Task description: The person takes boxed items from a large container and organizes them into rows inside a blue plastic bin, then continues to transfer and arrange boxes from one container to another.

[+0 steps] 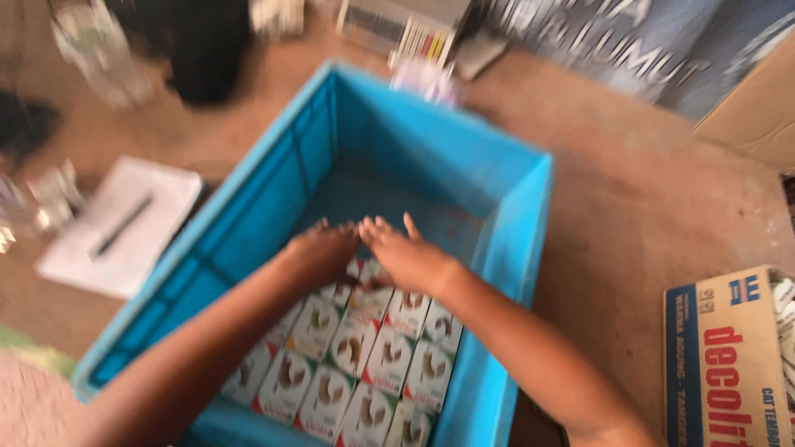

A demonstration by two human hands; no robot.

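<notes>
Bare brown floor (pixel 646 207) in soft, warm light

A white notepad (pixel 124 223) with a pen (pixel 122 225) lies at left; a printed carton (pixel 725 356) sits at right — a plain cardboard box (pixel 754 116) and a dark banner (pixel 629 41) beyond it.

— What fills the blue crate (pixel 513 223) at lower centre?
— Rows of small white cartons (pixel 352 368) with brown pictures and red bases.
— And lower right?
— A brown cardboard box (pixel 720 364), printed red and blue.
</notes>
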